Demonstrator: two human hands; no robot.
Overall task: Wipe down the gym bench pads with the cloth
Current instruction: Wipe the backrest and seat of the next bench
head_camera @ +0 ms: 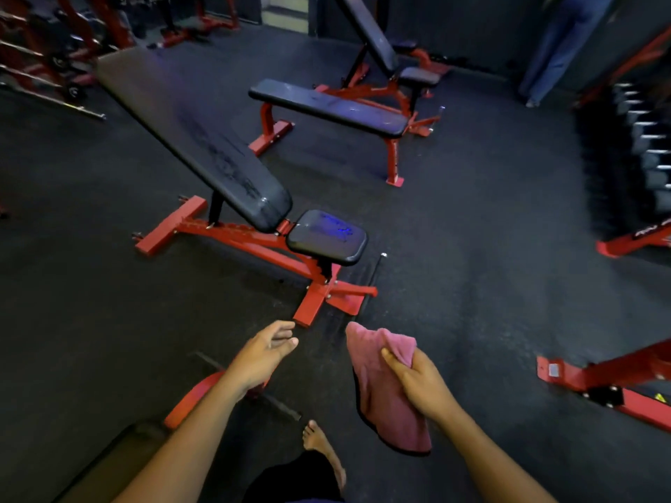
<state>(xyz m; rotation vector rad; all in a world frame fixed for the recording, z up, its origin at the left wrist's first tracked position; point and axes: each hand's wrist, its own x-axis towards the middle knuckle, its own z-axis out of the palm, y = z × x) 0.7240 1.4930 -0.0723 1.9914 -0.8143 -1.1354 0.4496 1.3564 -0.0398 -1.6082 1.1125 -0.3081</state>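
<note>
Head view, looking down: the dark rubber floor [472, 248] fills most of what I see. On it, straight ahead of me, stands the nearest bench [232, 245], red-framed, with its long black back pad [188, 139] tilted up and away to the left and a small black seat pad [326, 237] at the near end, both showing a wet sheen. Beyond it sits a flat bench [328, 107] with a black pad, and behind that an incline bench [377, 38] raised steeply. A rack of dumbbells [642, 147] runs along the right edge. My left hand [267, 352] hangs over the floor with its fingers loosely extended, holding nothing, short of the nearest bench's red foot. My right hand [417, 379] pinches the pink cloth [385, 390] near its top, and the rest of it droops below my wrist, clear of every pad. My bare foot [321, 444] shows on the floor below.
</note>
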